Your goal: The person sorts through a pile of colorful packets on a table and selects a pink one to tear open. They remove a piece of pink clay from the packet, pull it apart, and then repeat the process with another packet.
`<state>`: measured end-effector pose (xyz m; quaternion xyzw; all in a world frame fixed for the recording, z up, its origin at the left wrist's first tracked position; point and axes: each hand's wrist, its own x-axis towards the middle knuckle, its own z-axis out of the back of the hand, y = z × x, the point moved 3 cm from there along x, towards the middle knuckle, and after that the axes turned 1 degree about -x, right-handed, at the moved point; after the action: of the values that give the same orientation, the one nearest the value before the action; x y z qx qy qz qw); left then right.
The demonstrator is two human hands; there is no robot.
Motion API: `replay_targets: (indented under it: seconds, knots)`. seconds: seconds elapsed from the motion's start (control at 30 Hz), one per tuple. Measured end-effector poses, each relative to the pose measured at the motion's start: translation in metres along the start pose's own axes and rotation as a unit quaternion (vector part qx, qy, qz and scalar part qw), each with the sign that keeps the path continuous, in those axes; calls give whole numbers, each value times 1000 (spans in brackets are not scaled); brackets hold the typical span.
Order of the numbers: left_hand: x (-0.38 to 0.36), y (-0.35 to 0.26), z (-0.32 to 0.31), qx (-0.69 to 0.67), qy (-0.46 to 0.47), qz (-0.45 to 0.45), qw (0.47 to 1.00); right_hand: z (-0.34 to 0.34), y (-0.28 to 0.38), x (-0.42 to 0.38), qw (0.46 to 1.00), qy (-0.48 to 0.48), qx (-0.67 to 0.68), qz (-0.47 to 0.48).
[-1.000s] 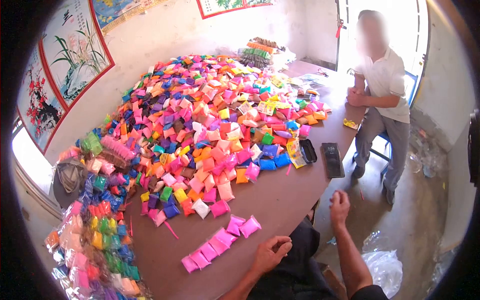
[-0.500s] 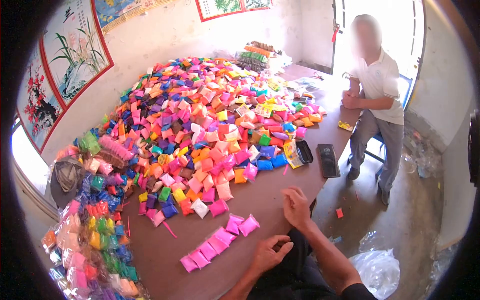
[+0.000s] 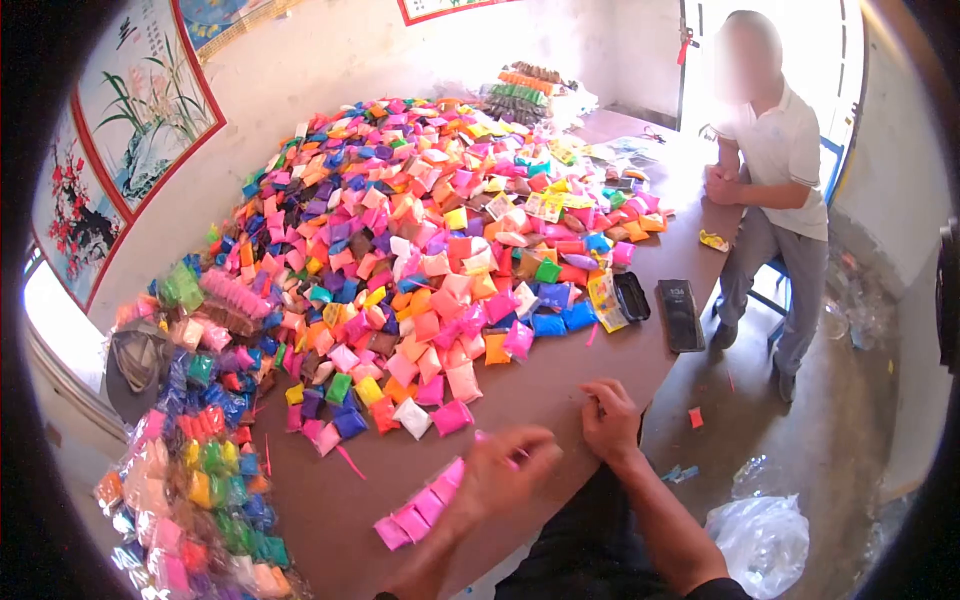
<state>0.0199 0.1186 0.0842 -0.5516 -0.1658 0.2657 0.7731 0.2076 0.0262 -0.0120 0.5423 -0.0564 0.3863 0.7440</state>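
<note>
1. The person's left hand (image 3: 505, 475) hangs over the upper end of the row of pink packets (image 3: 425, 508) at the near edge of the brown desk (image 3: 560, 390). It is blurred, so I cannot tell whether its fingers are curled on a packet or merely resting over the row; a sliver of pink shows just beyond its knuckles.
2. The right hand (image 3: 612, 420) rests on the desk just beside the left, fingers (image 3: 598, 402) bent inward and loosely closed, with nothing visibly held.
3. The pink row trails away from the left fingers toward the near-left desk edge, packets touching one another.
4. Beyond both hands spreads a big heap of coloured packets (image 3: 420, 240); its nearest pink packet (image 3: 452, 416) lies just past the fingers.
5. Far to the right of the fingers lie a black tray (image 3: 632, 296) and a dark flat case (image 3: 682, 314).
6. Another person in a white shirt (image 3: 785, 150) sits at the far desk corner, hands clasped.
</note>
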Motion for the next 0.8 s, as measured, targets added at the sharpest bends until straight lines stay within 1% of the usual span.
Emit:
replay_targets:
  seconds: [0.03,0.1,0.17,0.23,0.3,0.4,0.5,0.53,0.6,0.73,0.77,0.8]
  knots:
    - [20,2,24,53,-36,-30,998,0,0,-1,1000,4,2,-6]
    - [56,-8,62,139,-86,-59,985,1,0,1,1000,-1,-3,1]
    - [104,14,99,262,-131,-126,948,2,2,2,1000,-1,-5,-2]
    - [143,31,130,331,-147,-128,923,1,3,3,1000,4,-3,-12]
    - [180,45,153,407,-177,-176,879,1,1,5,1000,15,-17,-9]
    - [236,39,171,451,-163,-226,848,0,-2,4,1000,18,-25,-6]
    - [285,44,181,485,-183,-243,820,-2,-3,6,999,7,-25,20]
    - [297,45,183,489,-175,-186,834,-2,-3,7,999,1,-25,33]
    - [315,46,186,492,-158,-69,853,-2,-4,7,999,8,-24,25]
    - [335,54,174,547,-141,53,823,-3,-6,7,999,28,-30,-10]
    - [338,64,169,555,-166,21,815,-3,-5,7,999,23,-24,-3]
    - [340,63,162,546,-144,20,825,-3,-4,9,1000,19,-20,5]
